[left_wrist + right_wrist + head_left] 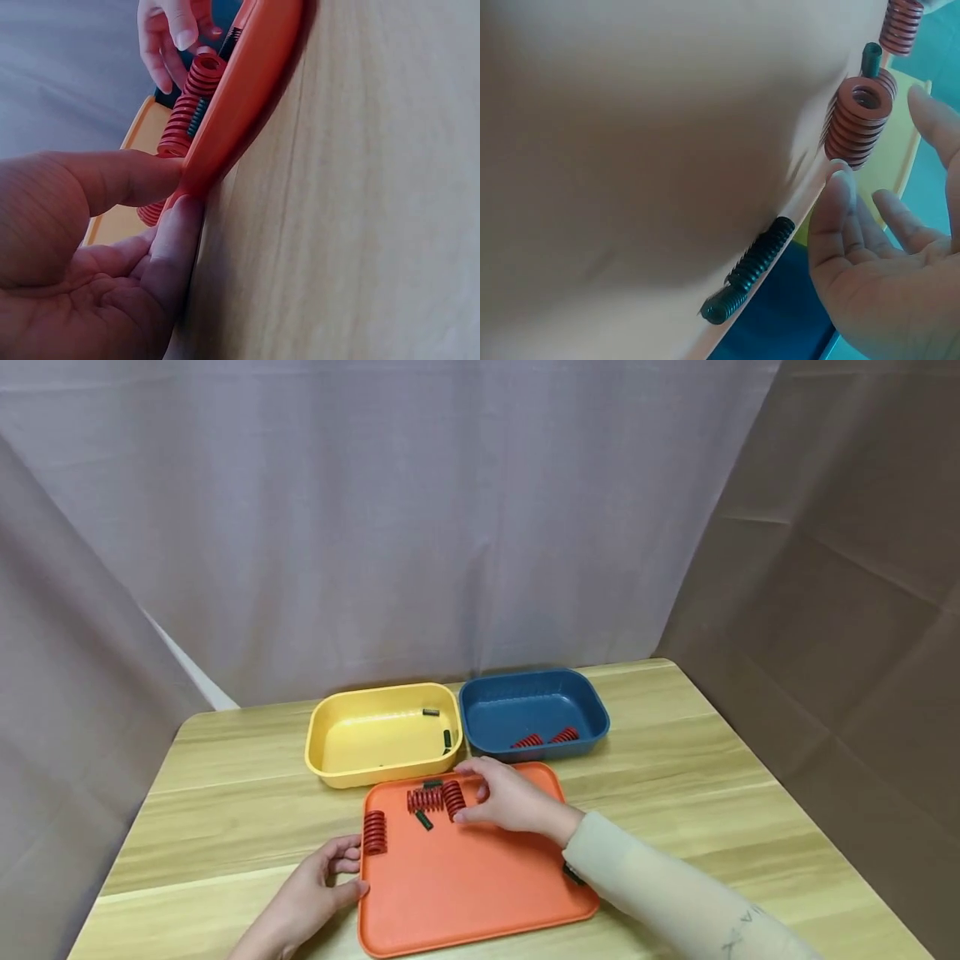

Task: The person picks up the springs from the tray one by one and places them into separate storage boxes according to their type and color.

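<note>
An orange tray (480,885) lies on the table, and my left hand (311,889) pinches its left rim between thumb and fingers. My right hand (517,797) is over the tray's far part, fingers spread about a thick red spring (453,800). In the right wrist view a fingertip is right at that spring's lower end, while the thumb stands apart from it. Beside it lies another red spring (425,800), with small dark green springs (424,820) close by. A third red spring (374,832) sits along the tray's left edge, near my left fingers.
Behind the tray a yellow bin (360,772) contains several small dark springs (447,737). Next to it, a blue bin (487,727) holds red springs (564,735). More dark green springs (757,259) lie at the tray's right side, partly under my right sleeve (637,868). Grey curtains hang behind.
</note>
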Demonstrator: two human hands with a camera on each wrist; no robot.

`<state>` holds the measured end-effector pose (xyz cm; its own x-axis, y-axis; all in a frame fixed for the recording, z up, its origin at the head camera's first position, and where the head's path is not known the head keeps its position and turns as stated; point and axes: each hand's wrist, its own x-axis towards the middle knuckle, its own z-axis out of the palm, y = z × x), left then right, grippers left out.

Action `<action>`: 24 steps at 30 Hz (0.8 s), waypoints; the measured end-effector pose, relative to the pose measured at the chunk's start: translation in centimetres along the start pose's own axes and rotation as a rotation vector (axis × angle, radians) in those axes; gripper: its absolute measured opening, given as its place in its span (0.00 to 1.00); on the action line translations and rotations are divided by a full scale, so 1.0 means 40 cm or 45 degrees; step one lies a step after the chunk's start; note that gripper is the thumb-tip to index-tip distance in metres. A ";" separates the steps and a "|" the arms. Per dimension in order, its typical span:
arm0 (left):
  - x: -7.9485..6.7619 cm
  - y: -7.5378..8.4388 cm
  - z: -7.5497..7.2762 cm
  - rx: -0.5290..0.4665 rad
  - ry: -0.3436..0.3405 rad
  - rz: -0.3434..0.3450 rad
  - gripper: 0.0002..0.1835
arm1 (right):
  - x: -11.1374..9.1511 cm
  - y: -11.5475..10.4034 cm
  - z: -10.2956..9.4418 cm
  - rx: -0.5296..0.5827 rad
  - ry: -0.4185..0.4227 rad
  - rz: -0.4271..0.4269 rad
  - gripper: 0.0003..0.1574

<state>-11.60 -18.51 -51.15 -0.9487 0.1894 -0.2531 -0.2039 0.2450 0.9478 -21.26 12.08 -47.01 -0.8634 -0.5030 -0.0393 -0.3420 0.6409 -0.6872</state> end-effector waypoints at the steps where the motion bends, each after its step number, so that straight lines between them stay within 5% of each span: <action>1: -0.002 -0.001 0.001 0.000 0.000 0.005 0.35 | 0.002 -0.002 0.002 -0.005 -0.004 0.007 0.45; 24: 0.006 -0.002 0.001 0.053 0.035 0.012 0.35 | 0.039 -0.011 0.017 -0.312 0.014 -0.014 0.32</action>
<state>-11.80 -18.46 -51.31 -0.9570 0.1655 -0.2380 -0.1851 0.2831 0.9411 -22.20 10.62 -47.23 -0.8627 -0.5051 -0.0239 -0.4300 0.7576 -0.4910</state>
